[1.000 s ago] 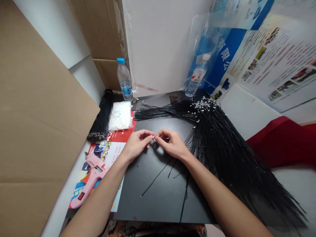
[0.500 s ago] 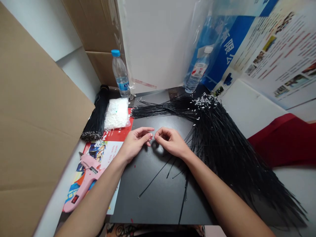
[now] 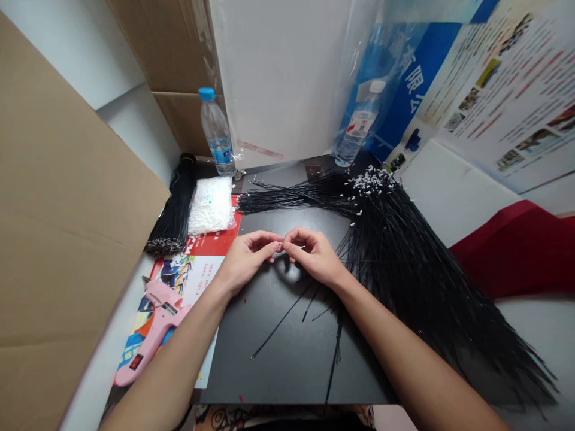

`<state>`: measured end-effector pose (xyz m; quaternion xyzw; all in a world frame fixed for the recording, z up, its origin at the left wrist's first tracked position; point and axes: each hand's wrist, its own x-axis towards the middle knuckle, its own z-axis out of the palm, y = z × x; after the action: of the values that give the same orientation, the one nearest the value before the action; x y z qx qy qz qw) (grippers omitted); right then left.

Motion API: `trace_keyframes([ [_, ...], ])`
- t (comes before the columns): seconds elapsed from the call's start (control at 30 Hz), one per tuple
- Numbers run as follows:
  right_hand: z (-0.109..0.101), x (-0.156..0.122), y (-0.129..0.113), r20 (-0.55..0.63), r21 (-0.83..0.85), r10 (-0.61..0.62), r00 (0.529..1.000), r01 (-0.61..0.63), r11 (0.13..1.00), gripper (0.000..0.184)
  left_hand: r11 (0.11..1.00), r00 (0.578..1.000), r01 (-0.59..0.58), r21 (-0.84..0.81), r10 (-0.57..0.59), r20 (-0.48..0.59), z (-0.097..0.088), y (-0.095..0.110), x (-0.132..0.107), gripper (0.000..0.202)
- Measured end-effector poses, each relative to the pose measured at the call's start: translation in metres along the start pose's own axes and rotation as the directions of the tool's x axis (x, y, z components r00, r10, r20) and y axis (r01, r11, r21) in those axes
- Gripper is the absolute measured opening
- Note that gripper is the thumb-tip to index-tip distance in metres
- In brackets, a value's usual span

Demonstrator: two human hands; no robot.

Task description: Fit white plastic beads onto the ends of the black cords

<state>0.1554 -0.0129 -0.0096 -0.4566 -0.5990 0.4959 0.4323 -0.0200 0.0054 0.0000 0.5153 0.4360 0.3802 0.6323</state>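
Note:
Over the dark table, my left hand (image 3: 246,260) pinches a tiny white plastic piece (image 3: 280,243), its thumb and fingertips closed. My right hand (image 3: 313,256) meets it tip to tip, closed in a pinch on a thin wire (image 3: 302,246), only a short pale stretch of which shows. Whether the wire sits inside the white piece is too small to tell. Right of my right hand spreads a large pile of black wires (image 3: 404,263), many with white ends (image 3: 372,181). Several loose black wires (image 3: 279,326) lie on the table below my hands.
A bag of white pieces (image 3: 210,205) and a tied wire bundle (image 3: 173,209) lie left, above a pink glue gun (image 3: 157,326). More wires (image 3: 287,199) stretch behind my hands. Two water bottles (image 3: 217,134) (image 3: 359,129) stand at the back. Cardboard (image 3: 67,239) rises at left.
My right hand has moved slightly left and up, so the fingertips of both hands now meet at the white piece, where a small gap was before. The view has shifted slightly.

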Motion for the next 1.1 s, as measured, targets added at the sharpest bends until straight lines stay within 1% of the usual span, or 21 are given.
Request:
trace_keyframes([
  [0.17, 0.0035, -0.0017, 0.0023, -0.041, -0.082, -0.027, 0.999, 0.023, 0.996, 0.023, 0.997, 1.000, -0.019, 0.071, 0.018, 0.014, -0.0016, -0.0043, 0.0018, 0.025],
  [0.27, 0.0038, -0.0022, 0.0038, -0.063, -0.169, -0.030, 0.998, 0.019, 0.985, 0.021, 0.986, 0.999, -0.039, 0.159, 0.042, -0.017, -0.0015, -0.0050, 0.0023, 0.023],
  [0.33, 0.0032, -0.0020, 0.0035, -0.089, -0.223, -0.042, 0.995, 0.022, 0.974, 0.020, 0.983, 0.998, -0.044, 0.178, 0.053, -0.046, -0.0006, -0.0039, 0.0022, 0.020],
  [0.4, 0.0027, -0.0016, 0.0022, -0.109, -0.241, -0.059, 0.992, 0.032, 0.970, 0.018, 0.988, 0.997, -0.035, 0.148, 0.044, -0.059, 0.0006, -0.0018, 0.0018, 0.019],
  [0.47, 0.0024, -0.0015, 0.0005, -0.099, -0.226, -0.069, 0.993, 0.045, 0.973, 0.018, 0.996, 0.998, -0.015, 0.093, 0.020, -0.052, 0.0016, 0.0008, 0.0011, 0.020],
  [0.6, 0.0025, -0.0025, -0.0020, -0.055, -0.201, -0.047, 0.997, 0.035, 0.979, 0.019, 1.000, 0.999, 0.029, -0.001, -0.029, -0.016, 0.0014, 0.0042, -0.0002, 0.027],
  [0.73, 0.0020, -0.0033, -0.0018, -0.057, -0.201, -0.039, 0.998, 0.027, 0.979, 0.018, 0.996, 0.998, 0.065, -0.064, -0.066, -0.004, -0.0012, 0.0038, 0.0001, 0.032],
  [0.9, 0.0009, -0.0030, -0.0010, -0.048, -0.219, -0.045, 0.998, 0.033, 0.975, 0.018, 0.992, 0.995, 0.098, -0.077, -0.096, 0.020, -0.0030, 0.0018, 0.0008, 0.033],
  [1.1, 0.0005, -0.0032, -0.0011, -0.040, -0.219, -0.050, 0.998, 0.040, 0.975, 0.017, 0.991, 0.993, 0.109, -0.081, -0.106, 0.046, -0.0029, 0.0021, 0.0002, 0.032],
])
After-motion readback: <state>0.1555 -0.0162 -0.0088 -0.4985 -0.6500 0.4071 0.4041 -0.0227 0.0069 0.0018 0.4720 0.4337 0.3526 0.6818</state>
